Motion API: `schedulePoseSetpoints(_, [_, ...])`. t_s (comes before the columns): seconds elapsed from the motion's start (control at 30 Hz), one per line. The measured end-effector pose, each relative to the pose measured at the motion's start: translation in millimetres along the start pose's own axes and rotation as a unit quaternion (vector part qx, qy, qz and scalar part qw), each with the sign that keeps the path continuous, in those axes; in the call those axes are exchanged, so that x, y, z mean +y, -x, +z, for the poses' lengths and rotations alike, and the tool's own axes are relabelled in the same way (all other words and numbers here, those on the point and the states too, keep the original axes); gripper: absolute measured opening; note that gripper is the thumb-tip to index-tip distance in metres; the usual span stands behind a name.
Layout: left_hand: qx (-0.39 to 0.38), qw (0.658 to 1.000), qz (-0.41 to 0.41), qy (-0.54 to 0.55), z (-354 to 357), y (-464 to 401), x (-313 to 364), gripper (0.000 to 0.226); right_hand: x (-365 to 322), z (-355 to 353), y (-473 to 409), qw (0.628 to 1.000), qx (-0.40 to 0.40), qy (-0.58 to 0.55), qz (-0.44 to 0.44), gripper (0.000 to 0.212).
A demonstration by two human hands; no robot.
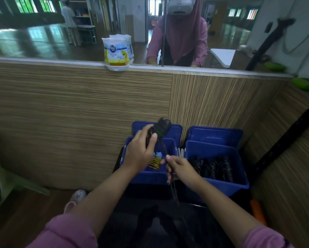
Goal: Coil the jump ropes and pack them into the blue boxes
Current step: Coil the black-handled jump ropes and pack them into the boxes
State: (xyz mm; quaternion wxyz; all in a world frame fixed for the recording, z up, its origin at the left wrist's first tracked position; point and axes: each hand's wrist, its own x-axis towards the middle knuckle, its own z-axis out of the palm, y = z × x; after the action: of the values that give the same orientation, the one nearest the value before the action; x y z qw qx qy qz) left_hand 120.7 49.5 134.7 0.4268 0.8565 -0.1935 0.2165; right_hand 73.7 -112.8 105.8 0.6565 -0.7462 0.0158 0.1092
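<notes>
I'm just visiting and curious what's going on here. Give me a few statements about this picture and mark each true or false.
1. The left hand grips the black jump rope handles above a blue box. True.
2. The right hand rests open on the floor. False: it pinches the rope cord, which hangs down from it.
3. The right blue box already holds coiled black ropes. True.
4. The left blue box is shut with a lid. False: it is open, with a yellow coiled item inside.
5. An air freshener stands on the ledge by the mirror. True.
</notes>
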Motion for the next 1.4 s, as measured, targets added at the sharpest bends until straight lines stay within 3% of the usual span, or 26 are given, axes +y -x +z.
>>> schedulePoseSetpoints(0.07, [0.037, 0.998, -0.034, -0.027, 0, -8, -2, 0.056, 1, 16, 5, 1.000, 0.021, -0.006, 0.014, 0.029])
schedulePoseSetpoints(0.17, [0.112, 0.983, -0.140, -0.037, -6, -25, -12, 0.054, 7, 39, 20, 0.991, 0.046, 0.123, -0.006, 0.027])
schedulePoseSetpoints(0.27, [0.082, 0.972, -0.186, -0.114, -14, -31, -28, 0.043, 2, 46, 37, 0.963, 0.037, 0.256, -0.082, 0.025])
schedulePoseSetpoints(0.4, [-0.030, 0.959, -0.149, -0.238, -12, -10, -43, 0.044, -34, 38, 40, 0.933, 0.033, 0.329, -0.141, 0.031])
schedulePoseSetpoints(0.5, [-0.151, 0.947, -0.058, -0.278, -1, 13, -51, 0.064, -55, 20, 35, 0.933, 0.019, 0.334, -0.133, 0.031])
schedulePoseSetpoints(0.63, [-0.266, 0.928, 0.065, -0.251, 5, 37, -51, 0.087, -64, -12, 18, 0.941, 0.001, 0.324, -0.096, 0.032])
schedulePoseSetpoints(0.77, [-0.318, 0.924, 0.113, -0.179, -4, 48, -31, 0.072, -49, -49, -1, 0.947, -0.011, 0.312, -0.077, 0.031])
schedulePoseSetpoints(0.9, [-0.357, 0.914, 0.148, -0.123, -6, 44, -13, 0.080, -37, -58, -4, 0.954, -0.069, 0.281, -0.077, 0.027])
schedulePoseSetpoints(1.13, [-0.260, 0.963, 0.048, 0.055, -4, 41, 10, 0.068, -27, -59, 4, 0.994, -0.050, 0.080, -0.050, 0.013])
schedulePoseSetpoints(1.27, [-0.177, 0.981, 0.056, 0.059, 2, 30, 14, 0.058, -14, -36, 10, 0.996, -0.008, 0.086, 0.013, 0.038])
schedulePoseSetpoints(1.4, [-0.069, 0.994, -0.018, 0.081, 4, 16, 8, 0.048, 6, -13, 10, 0.998, -0.001, 0.054, 0.028, 0.039])
